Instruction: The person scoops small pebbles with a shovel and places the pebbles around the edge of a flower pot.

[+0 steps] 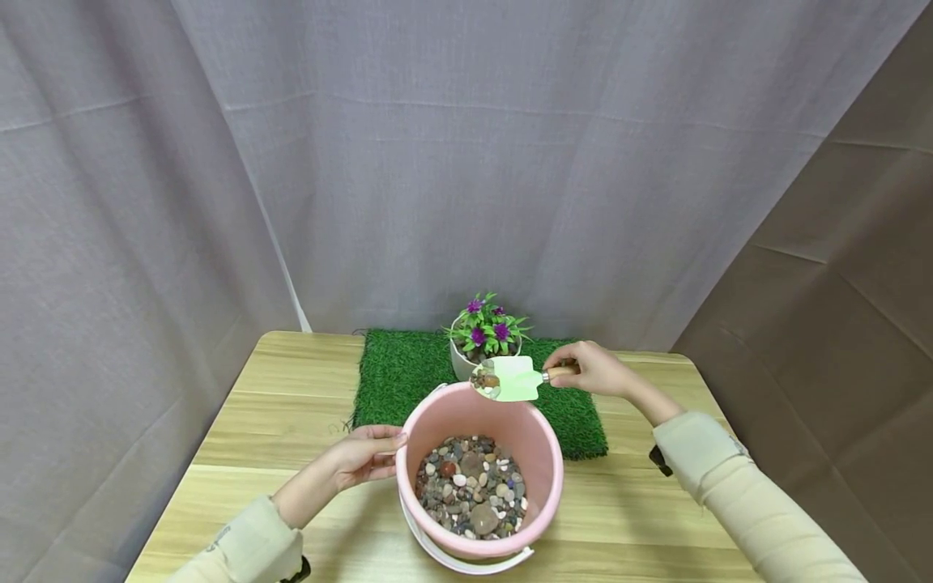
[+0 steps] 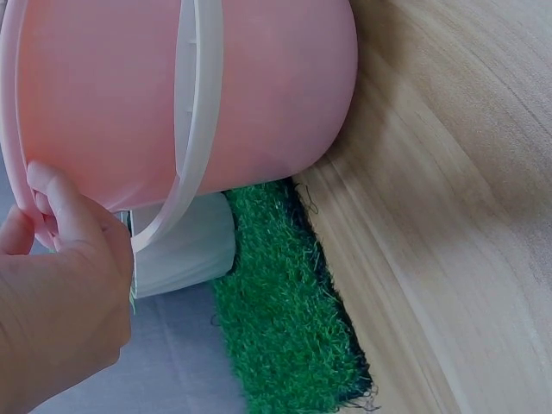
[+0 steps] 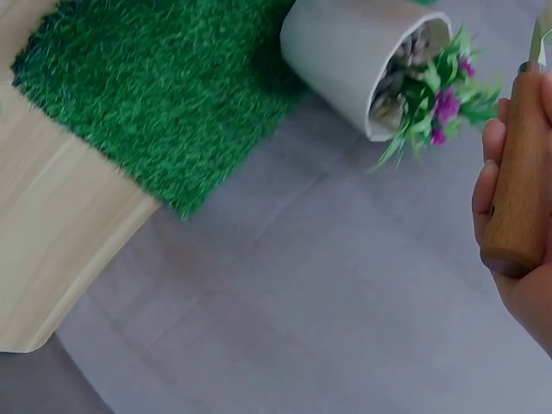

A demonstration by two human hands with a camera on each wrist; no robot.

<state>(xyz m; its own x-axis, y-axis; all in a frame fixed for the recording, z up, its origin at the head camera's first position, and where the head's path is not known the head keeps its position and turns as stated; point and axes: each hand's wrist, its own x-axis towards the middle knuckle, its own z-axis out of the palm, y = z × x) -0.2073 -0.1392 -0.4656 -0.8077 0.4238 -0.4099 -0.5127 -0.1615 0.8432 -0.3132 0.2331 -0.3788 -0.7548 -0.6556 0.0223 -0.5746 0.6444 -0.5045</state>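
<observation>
A pink bucket [image 1: 535, 453] stands on the table with a bed of mixed pebbles [image 1: 470, 486] at its bottom. At the bucket's left side my left hand [image 1: 357, 457] pinches the rim; in the left wrist view thumb and fingers close over its edge. My right hand [image 1: 598, 371] grips a garden trowel [image 1: 519, 379] by its wooden handle [image 3: 522, 181]. The pale green blade points left above the bucket's far rim and carries several small stones [image 1: 487, 380] near its tip. The bucket's white bail handle [image 1: 466, 564] hangs down on the near side.
Behind the bucket, a white pot [image 1: 461, 364] with purple flowers [image 1: 501, 331] and stones stands on a green artificial grass mat [image 1: 404, 364]. The mat lies on a wooden table [image 1: 291, 405]. Grey curtains [image 1: 466, 162] hang behind the table's far edge.
</observation>
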